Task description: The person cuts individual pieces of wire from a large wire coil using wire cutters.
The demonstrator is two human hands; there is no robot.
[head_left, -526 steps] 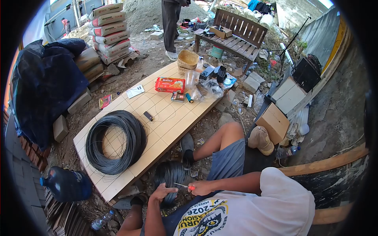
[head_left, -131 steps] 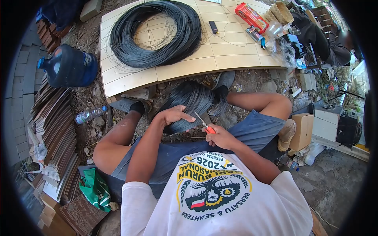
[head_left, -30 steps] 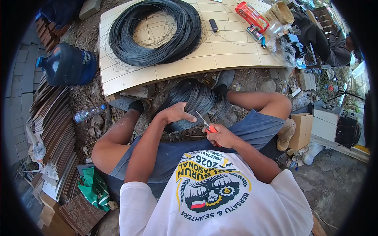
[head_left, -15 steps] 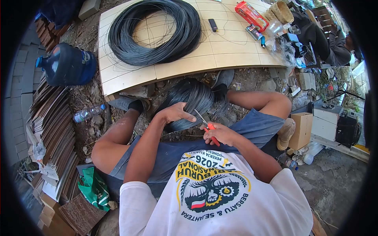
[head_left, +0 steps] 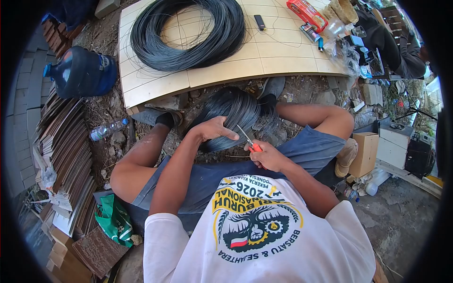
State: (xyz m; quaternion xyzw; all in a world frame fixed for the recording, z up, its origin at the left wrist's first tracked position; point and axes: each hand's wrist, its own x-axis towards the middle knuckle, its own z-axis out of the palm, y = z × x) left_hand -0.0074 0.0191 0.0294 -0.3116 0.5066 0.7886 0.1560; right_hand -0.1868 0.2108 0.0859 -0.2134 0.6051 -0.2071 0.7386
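Observation:
My left hand (head_left: 213, 129) is closed around the near side of a bundle of black wire (head_left: 231, 106), which lies between my legs. Its thumb points right across the strands, and the fingers are partly hidden. In my right hand (head_left: 270, 156) is a pair of red-handled scissors (head_left: 246, 137). Their slim metal blades point up and left, close to my left thumb and the right edge of the bundle. Whether the blades touch any wire cannot be made out.
A large coil of black wire (head_left: 146, 45) rests on the low tiled table (head_left: 278, 52), near a small black device (head_left: 259, 22) and a red packet (head_left: 306, 15). A blue water jug (head_left: 82, 73), a plastic bottle (head_left: 108, 129) and stacked tiles (head_left: 71, 160) are left. Another person (head_left: 406, 56) sits far right.
The scissors and my right hand have shifted slightly right, with the blades angled a little differently. My left hand stays at the bundle; the whole view has moved slightly.

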